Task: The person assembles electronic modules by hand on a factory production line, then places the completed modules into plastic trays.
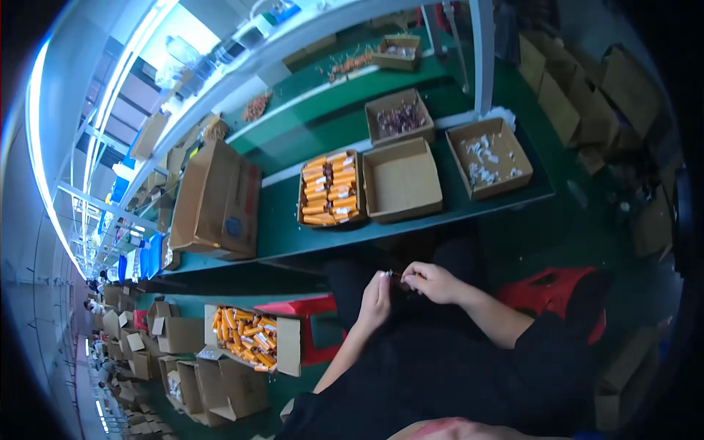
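Green bench (290, 227) runs across the middle, with open cardboard boxes along it. Both hands meet at the centre over the dark lap. The left hand (375, 299) and right hand (433, 282) pinch a small dark part (397, 275) between their fingertips, left fingers curled together, right thumb and forefinger pressed on the part's end; what the part is cannot be told.

At 12 o'clock from the hands sits an empty box (402, 181). At 11 o'clock is a tray box (331, 189) packed with orange cylinders in rows, some with pale bands. At 1 o'clock a box (490, 157) holds scattered white bits. Further up, a box (399, 116) holds purplish pieces, and another box (397, 52) stands on the upper shelf at 12 o'clock.

At 10 o'clock a large closed carton (218, 199) lies tilted on the bench, a round blue label on its side. At 8 o'clock a floor box (253, 339) holds loose orange cylinders, beside a red stool (317, 330). Another red stool (550, 290) is at 3 o'clock. Flat cartons (587, 95) are stacked at 2 o'clock
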The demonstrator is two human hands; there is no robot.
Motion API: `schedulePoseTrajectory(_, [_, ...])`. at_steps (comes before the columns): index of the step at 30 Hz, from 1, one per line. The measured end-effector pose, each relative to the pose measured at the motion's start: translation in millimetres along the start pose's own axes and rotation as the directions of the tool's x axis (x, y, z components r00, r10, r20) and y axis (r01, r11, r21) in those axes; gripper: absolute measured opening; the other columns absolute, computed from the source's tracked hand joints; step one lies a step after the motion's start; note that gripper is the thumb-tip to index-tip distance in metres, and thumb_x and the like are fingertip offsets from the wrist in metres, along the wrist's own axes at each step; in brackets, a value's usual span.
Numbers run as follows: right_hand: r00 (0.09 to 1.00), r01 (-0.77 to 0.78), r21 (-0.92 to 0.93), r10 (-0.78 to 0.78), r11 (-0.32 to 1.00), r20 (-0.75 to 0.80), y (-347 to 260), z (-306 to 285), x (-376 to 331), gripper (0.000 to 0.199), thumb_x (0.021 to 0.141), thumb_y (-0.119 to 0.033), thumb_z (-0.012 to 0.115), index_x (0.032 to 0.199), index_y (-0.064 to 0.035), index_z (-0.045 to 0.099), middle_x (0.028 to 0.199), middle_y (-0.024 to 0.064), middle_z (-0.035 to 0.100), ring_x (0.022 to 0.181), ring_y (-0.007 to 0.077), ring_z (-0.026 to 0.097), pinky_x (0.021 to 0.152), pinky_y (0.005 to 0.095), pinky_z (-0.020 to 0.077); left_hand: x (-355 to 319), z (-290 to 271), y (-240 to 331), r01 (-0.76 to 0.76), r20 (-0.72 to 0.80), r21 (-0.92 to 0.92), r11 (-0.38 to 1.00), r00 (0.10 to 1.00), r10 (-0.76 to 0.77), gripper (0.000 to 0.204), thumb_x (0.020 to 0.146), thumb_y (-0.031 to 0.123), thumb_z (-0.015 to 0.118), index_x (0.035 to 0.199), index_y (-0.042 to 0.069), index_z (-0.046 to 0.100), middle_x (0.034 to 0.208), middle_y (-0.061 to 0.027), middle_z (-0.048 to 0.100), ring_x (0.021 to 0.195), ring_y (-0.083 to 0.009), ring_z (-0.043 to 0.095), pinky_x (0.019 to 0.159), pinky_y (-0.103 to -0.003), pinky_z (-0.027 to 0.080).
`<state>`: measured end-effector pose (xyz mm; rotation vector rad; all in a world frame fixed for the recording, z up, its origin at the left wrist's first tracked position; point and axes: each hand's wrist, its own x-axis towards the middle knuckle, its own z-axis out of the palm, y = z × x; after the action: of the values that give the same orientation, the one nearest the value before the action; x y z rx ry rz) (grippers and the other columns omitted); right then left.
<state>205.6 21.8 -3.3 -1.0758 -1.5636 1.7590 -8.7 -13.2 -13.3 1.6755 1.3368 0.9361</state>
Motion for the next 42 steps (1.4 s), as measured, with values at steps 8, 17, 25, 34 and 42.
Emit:
schedulePoseTrajectory(8, [0.905, -0.382, 0.686, 0.401, 0.62, 0.141, 108, -14, 70, 0.019, 0.104, -0.019, 0.055, 0.109, -0.003, 0.064, 0.091, 0.0083, 0.061, 0.07, 0.019, 0.057, 0.062, 0.028, 0.0495, 0, -59, -101, 0.188, -0.318, 0.279, 0.942, 0.943, -0.094, 0.029, 0.109, 0.022, 0.038, 0.104, 0.0, 0.056, 0.092, -0.0135, 0.058, 0.074, -0.0271, 0.052, 0.073, -0.039, 0.045])
schedulePoseTrajectory(17, [0.831, -0.435, 0.691, 0.553, 0.577, 0.062, 180, -22, 142, 0.017, 0.1, -0.019, 0.056, 0.102, -0.0038, 0.064, 0.082, 0.007, 0.061, 0.063, 0.0165, 0.056, 0.056, 0.0267, 0.0454, -10, -31, -60, 0.677, -0.241, -0.175, 0.714, 0.674, -0.698, 0.026, 0.11, 0.026, 0.042, 0.103, 0.006, 0.057, 0.078, -0.0032, 0.052, 0.067, -0.0144, 0.047, 0.062, -0.03, 0.04])
schedulePoseTrajectory(25, [0.841, -0.458, 0.476, 0.539, 0.75, -0.04, 230, 5, 143, 0.016, 0.097, -0.018, 0.057, 0.095, -0.0046, 0.065, 0.073, 0.0056, 0.062, 0.057, 0.0141, 0.054, 0.049, 0.0255, 0.0413, 51, -4, -36, 0.412, -0.244, -0.306, 0.858, 0.837, -0.489, 0.009, 0.098, 0.01, 0.065, 0.104, 0.007, 0.06, 0.072, 0.0006, 0.049, 0.063, -0.0105, 0.043, 0.059, -0.026, 0.038])
schedulePoseTrajectory(34, [0.882, -0.46, 0.373, 0.462, 0.806, 0.09, 229, 10, 159, 0.015, 0.097, -0.017, 0.058, 0.102, -0.0037, 0.064, 0.077, 0.0057, 0.063, 0.059, 0.0139, 0.056, 0.05, 0.0251, 0.0432, 161, -104, -14, 0.207, -0.431, 0.584, 0.785, 0.899, 0.083, 0.03, 0.084, 0.003, 0.066, 0.113, 0.007, 0.073, 0.092, -0.0152, 0.07, 0.079, -0.0372, 0.065, 0.071, -0.043, 0.053])
schedulePoseTrajectory(42, [0.9, -0.432, 0.387, 0.421, 0.815, 0.117, 209, 9, 147, 0.015, 0.098, -0.017, 0.059, 0.101, -0.0037, 0.065, 0.078, 0.0052, 0.062, 0.06, 0.0134, 0.056, 0.051, 0.0244, 0.0432, 186, -176, -43, 0.288, -0.332, 0.836, 0.466, 0.943, 0.013, 0.022, 0.087, 0.019, 0.067, 0.104, 0.011, 0.078, 0.105, -0.0132, 0.075, 0.089, -0.0361, 0.07, 0.077, -0.043, 0.056])
